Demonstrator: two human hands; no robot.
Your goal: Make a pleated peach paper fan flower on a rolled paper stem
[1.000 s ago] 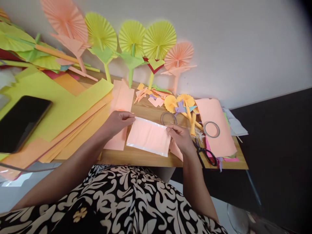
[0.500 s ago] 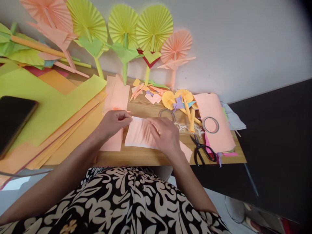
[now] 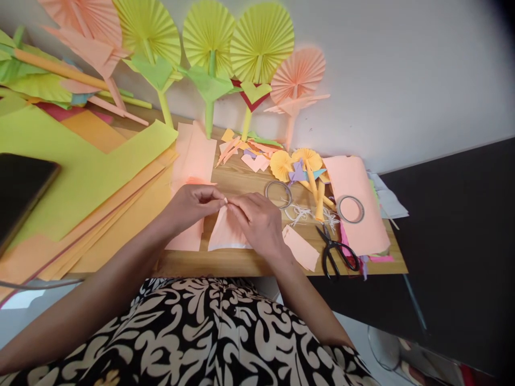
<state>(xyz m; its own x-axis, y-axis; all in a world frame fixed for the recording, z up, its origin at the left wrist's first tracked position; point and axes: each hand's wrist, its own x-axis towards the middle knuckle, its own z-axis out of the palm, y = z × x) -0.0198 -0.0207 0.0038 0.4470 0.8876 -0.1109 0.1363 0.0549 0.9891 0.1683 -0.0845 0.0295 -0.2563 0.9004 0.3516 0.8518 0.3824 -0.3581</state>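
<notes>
A pleated peach paper (image 3: 227, 230) hangs between my hands just above the wooden table, its lower edge fanned out. My left hand (image 3: 197, 206) pinches its top corner between thumb and fingertips. Against those fingertips, my right hand (image 3: 255, 217) closes on the gathered top edge and covers the paper's right side. To the right of my right hand lies a small peach paper piece (image 3: 301, 248). A tape roll (image 3: 278, 194) rests behind that hand. Peach paper sheets (image 3: 189, 236) lie partly beneath my left hand.
Black-handled scissors (image 3: 336, 252) lie near the table's front right edge. Beside them, another tape roll (image 3: 351, 209) sits on folded peach paper (image 3: 372, 225). Yellow and orange sheets (image 3: 100, 198) and a phone (image 3: 24, 187) cover the left side. Fan-shaped paper flowers (image 3: 261, 43) lean on the wall.
My right hand has moved left until its fingertips meet my left hand's. The paper's top edge is now bunched together, and the small paper piece on the right shows more fully.
</notes>
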